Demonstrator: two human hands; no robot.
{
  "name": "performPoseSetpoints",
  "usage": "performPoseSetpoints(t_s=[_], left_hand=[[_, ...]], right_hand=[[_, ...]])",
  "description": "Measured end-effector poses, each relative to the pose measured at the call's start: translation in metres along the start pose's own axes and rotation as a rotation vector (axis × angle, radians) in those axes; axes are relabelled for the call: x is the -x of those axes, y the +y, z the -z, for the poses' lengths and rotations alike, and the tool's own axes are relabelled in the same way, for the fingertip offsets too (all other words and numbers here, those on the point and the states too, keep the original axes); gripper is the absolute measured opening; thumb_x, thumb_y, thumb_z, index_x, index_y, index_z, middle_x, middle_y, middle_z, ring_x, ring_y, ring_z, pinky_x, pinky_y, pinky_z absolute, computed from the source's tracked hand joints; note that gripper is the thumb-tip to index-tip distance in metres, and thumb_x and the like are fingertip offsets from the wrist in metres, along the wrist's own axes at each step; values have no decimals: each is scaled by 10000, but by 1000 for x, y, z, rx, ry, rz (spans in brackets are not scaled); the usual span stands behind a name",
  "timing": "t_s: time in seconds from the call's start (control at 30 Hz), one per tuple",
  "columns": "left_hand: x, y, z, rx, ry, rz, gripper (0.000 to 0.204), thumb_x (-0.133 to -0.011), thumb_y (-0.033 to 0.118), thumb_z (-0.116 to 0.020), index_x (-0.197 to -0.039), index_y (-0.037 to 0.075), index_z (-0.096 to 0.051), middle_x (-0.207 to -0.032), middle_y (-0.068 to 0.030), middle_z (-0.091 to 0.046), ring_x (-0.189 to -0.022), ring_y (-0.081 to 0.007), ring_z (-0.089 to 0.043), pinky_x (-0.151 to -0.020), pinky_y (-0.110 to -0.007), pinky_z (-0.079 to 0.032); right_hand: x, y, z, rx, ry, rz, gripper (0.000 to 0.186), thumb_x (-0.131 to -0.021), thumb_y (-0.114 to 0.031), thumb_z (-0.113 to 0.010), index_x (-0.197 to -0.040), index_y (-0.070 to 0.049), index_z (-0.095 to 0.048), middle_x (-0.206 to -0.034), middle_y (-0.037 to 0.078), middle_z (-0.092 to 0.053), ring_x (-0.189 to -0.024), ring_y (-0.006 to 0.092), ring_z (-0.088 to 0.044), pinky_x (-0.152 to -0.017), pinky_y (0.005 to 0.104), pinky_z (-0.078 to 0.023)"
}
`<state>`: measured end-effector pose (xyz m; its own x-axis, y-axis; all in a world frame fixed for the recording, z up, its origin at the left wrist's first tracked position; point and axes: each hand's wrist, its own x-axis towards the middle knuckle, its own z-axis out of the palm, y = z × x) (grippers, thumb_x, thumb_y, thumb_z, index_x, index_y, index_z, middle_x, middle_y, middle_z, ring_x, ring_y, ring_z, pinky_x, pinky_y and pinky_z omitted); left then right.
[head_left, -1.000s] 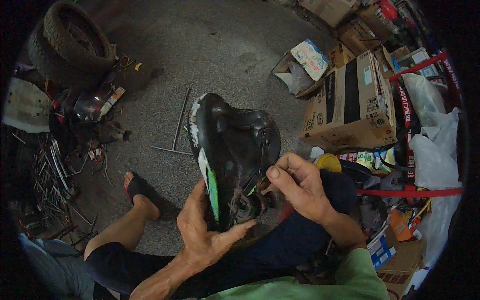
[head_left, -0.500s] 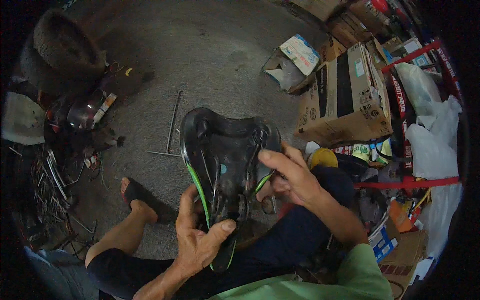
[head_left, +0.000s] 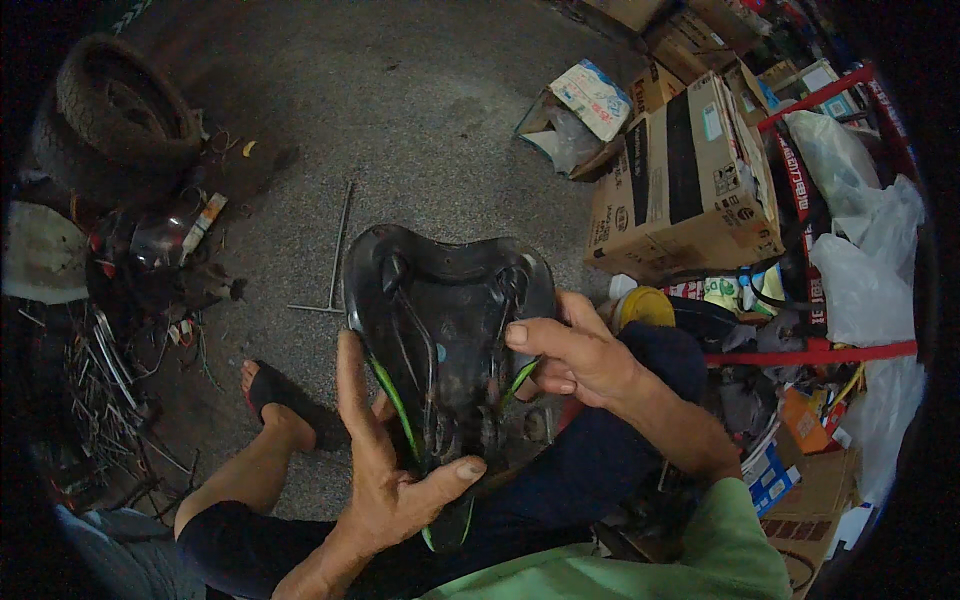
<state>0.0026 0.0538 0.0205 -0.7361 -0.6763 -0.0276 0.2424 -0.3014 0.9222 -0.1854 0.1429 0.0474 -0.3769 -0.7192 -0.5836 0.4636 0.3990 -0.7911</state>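
Observation:
A black bicycle saddle (head_left: pixel 462 300) with green edge stripes is held upside down above my lap, its wide end away from me and its metal rails (head_left: pixel 419 335) showing underneath. My left hand (head_left: pixel 385 480) supports the narrow end, thumb across it and index finger stretched up along the left edge. The other left fingers are partly hidden behind the saddle. With my right hand (head_left: pixel 590 357) I grip the right edge, thumb on the underside and fingers curled around the side.
A T-shaped metal tool (head_left: pixel 336 270) lies on the floor ahead. At the far left are stacked tyres (head_left: pixel 125 110), with a heap of metal rods (head_left: pixel 115 390) nearer. To the right stand a large cardboard box (head_left: pixel 690 180), a small open box (head_left: pixel 580 120) and plastic bags (head_left: pixel 865 270).
My left index finger has straightened and slid up along the saddle's left edge. The saddle has shifted slightly left and turned a little. My right hand keeps its grip.

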Motion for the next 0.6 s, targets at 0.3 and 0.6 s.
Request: performPoseSetpoints(t_s=[0.3, 0.6], left_hand=[[0, 0, 20, -472, -174, -153, 551, -737, 195, -790, -1178, -44, -561, -1040, -208, -581, -912, -287, -606, -776, -361, -493], [-7, 7, 16, -547, -150, -276, 328, -723, 205, -792, -867, -34, -619, -890, -187, -574, -757, -261, -585, -594, -341, -465]], right_hand=[[3, -3, 0, 26, -21, 23, 370, -821, -294, -713, -1046, -34, -576, -775, -24, -559, -458, 21, -348, -376, 205, -252], [3, -8, -7, 31, -5, 44, 421, -807, -336, -725, -1055, -36, -566, -793, -20, -551, -497, 30, -381, -375, 209, -269]])
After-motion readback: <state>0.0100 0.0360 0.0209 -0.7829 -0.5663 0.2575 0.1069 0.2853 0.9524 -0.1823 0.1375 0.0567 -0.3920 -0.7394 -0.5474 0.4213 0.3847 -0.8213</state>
